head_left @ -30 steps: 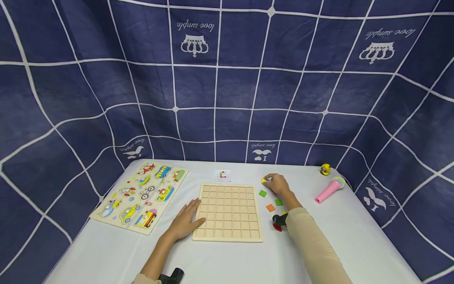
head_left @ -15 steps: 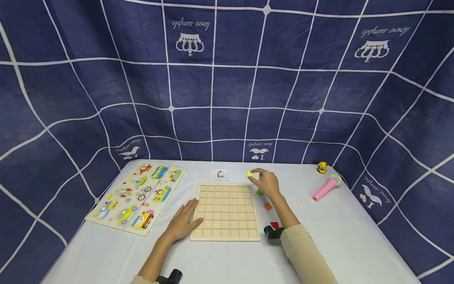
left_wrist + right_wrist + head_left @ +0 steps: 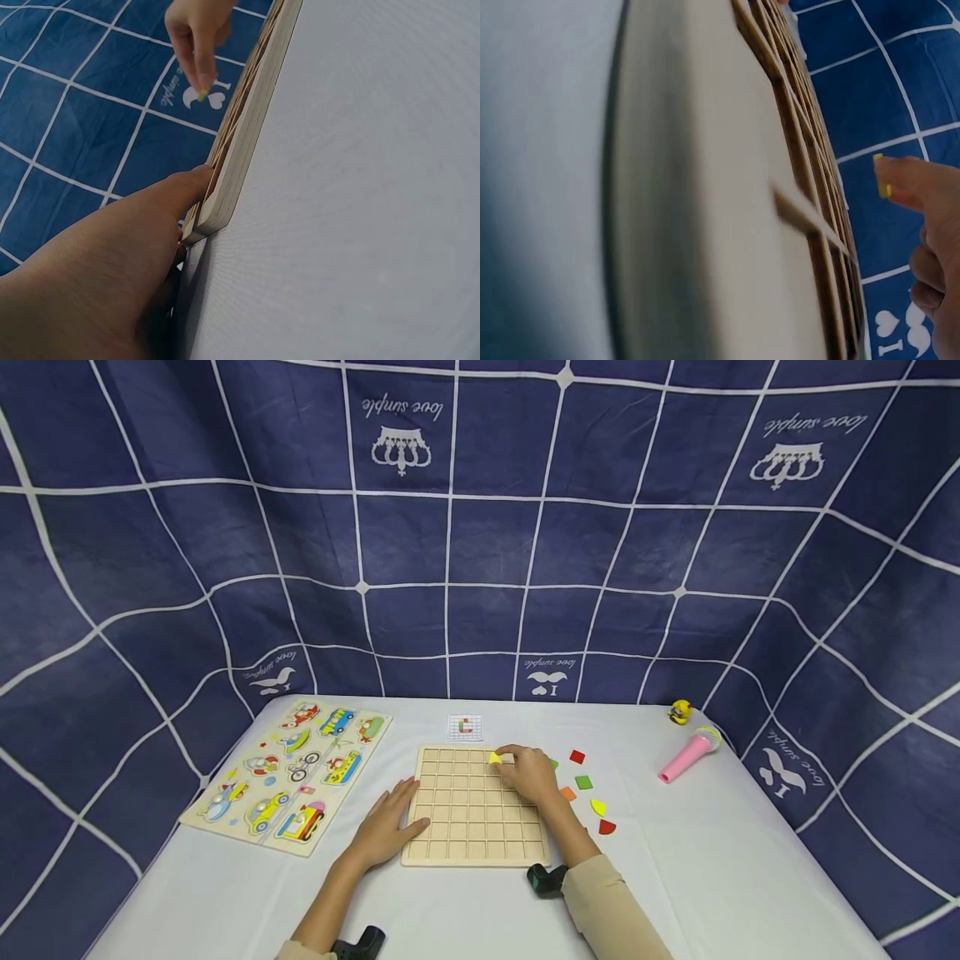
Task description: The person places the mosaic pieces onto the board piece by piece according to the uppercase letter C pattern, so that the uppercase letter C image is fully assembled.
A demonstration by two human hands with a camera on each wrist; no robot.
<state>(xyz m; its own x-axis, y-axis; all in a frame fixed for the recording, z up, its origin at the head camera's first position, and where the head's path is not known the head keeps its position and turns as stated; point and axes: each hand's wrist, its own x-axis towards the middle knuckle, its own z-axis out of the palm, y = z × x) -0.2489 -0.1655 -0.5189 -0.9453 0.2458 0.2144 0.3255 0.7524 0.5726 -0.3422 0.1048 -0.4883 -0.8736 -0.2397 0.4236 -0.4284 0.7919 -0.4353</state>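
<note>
A square wooden grid board [image 3: 476,814] lies on the white table. My left hand [image 3: 386,827] rests along its left edge, fingers straight and thumb over the rim; in the left wrist view the thumb of that left hand [image 3: 127,247] touches the frame. Between thumb and fingertips my right hand [image 3: 531,774] pinches a small yellow tile [image 3: 494,758] over the board's far row, right of centre. The yellow tile [image 3: 883,176] shows edge-on in the right wrist view, raised above the grid. A small pattern card [image 3: 465,727] lies beyond the board's far edge.
Several loose tiles lie right of the board, among them a red square [image 3: 577,757], a green square [image 3: 583,782] and a yellow leaf-shaped tile [image 3: 597,807]. A picture puzzle [image 3: 288,777] is at left. Farther right are a pink toy microphone [image 3: 690,756] and a yellow figurine [image 3: 680,712].
My right hand has picked up the yellow tile from the loose tiles and moved left with it over the board's far row. The left hand has stayed at the board's edge.
</note>
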